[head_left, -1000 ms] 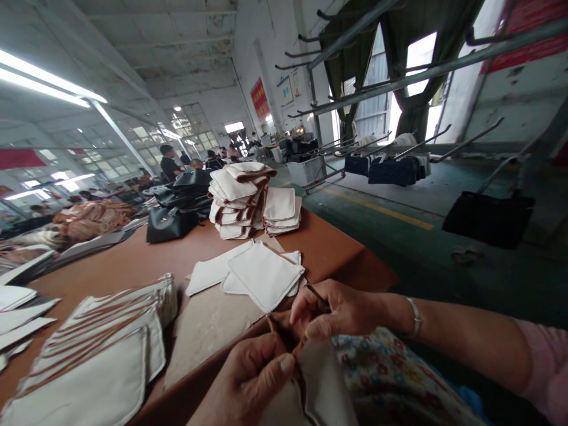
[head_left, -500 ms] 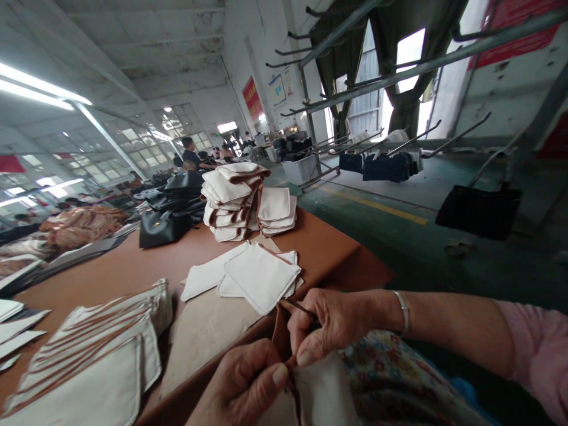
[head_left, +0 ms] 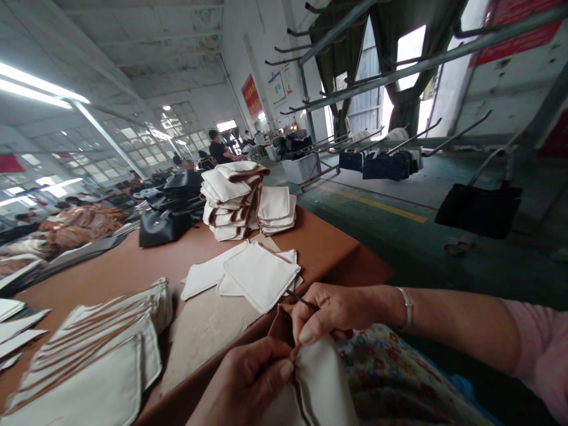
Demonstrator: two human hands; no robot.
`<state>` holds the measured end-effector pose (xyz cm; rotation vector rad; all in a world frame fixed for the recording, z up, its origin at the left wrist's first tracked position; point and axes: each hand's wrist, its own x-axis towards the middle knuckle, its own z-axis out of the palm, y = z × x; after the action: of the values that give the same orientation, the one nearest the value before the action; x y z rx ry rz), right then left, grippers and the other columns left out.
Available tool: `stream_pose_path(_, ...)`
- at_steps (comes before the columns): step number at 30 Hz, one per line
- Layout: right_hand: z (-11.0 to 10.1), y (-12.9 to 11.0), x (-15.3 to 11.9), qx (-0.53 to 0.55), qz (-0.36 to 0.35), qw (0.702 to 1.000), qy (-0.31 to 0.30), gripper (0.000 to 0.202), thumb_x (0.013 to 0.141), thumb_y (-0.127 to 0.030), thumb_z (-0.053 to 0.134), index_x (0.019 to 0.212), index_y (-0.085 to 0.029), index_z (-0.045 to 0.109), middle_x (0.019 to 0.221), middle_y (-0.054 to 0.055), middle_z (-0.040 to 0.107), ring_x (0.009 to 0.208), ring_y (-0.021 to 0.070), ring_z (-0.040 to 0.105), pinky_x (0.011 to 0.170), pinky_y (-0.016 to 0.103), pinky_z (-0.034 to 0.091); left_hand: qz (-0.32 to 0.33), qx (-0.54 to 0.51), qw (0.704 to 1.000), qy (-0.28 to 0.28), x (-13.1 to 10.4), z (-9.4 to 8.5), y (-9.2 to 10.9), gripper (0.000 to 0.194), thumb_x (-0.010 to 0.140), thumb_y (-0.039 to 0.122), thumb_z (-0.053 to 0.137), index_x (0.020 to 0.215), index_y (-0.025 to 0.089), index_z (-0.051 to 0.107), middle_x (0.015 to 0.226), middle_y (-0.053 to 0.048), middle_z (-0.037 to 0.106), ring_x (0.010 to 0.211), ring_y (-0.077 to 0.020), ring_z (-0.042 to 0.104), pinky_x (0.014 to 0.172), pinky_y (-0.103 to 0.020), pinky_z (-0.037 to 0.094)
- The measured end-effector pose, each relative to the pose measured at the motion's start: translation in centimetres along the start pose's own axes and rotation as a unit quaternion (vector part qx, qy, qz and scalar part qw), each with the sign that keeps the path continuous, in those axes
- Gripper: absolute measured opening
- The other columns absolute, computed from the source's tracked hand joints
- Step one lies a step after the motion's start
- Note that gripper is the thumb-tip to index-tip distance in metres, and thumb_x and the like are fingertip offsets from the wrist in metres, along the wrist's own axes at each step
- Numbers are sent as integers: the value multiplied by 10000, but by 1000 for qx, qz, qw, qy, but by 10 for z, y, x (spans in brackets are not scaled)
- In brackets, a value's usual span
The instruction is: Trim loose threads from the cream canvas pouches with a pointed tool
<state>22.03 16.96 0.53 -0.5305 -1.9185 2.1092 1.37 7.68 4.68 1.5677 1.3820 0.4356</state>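
At the table's near edge, my left hand [head_left: 252, 378] pinches the brown-trimmed edge of a cream fabric piece [head_left: 322, 378]. Close beside it, my right hand [head_left: 331, 313] grips the same edge between thumb and fingers, and a thin dark tool [head_left: 302, 299] sticks out from its fingers to the left. The cream piece hangs below both hands, over a floral cloth [head_left: 377, 373] on my lap. Flat cream pieces [head_left: 261, 275] lie on the table just beyond my hands.
A fanned row of cream pieces [head_left: 89, 361] lies at the left. Folded cream pouches [head_left: 231, 201] are stacked farther back on the brown table [head_left: 328, 236], beside black bags [head_left: 164, 228]. A metal rack [head_left: 381, 77] with hanging bags stands at the right; people are in the distance.
My right hand has turned slightly and shifted a little, and more of the dark tool shows. The cream piece is raised slightly. A distant person has moved to the right.
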Motion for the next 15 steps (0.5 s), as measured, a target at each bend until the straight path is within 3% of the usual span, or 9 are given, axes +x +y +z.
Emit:
stream_pose_path(4,7,-1,7,-70,-17,997,17,326,782,-425,711,800,-103,662,595,-45,508,472,36,390,419,145,299,-15,54,998,29,-1,5,7,328,837,446,554,709,153,624,631,24,453,602,-127,346,521,-234,243)
stream_pose_path(7,10,2,12,-95,-46,994,7,280,767,-360,726,781,-88,663,601,-42,506,518,38,389,447,141,308,16,52,997,54,-3,8,8,347,844,451,553,663,157,594,644,16,464,620,-134,380,535,-234,280)
stream_pose_path(11,10,7,11,-40,-80,996,-1,277,767,-359,722,775,-90,655,591,-45,506,483,35,390,426,143,311,39,-49,997,55,-3,10,-3,362,841,495,595,694,164,607,661,2,514,635,-138,434,566,-229,333)
stream_pose_path(15,7,13,5,-6,-69,997,42,303,774,-398,715,805,-100,668,564,-52,501,404,37,387,364,148,293,18,-174,984,46,2,10,-23,391,774,543,687,726,173,571,625,30,474,555,-97,367,509,-212,273)
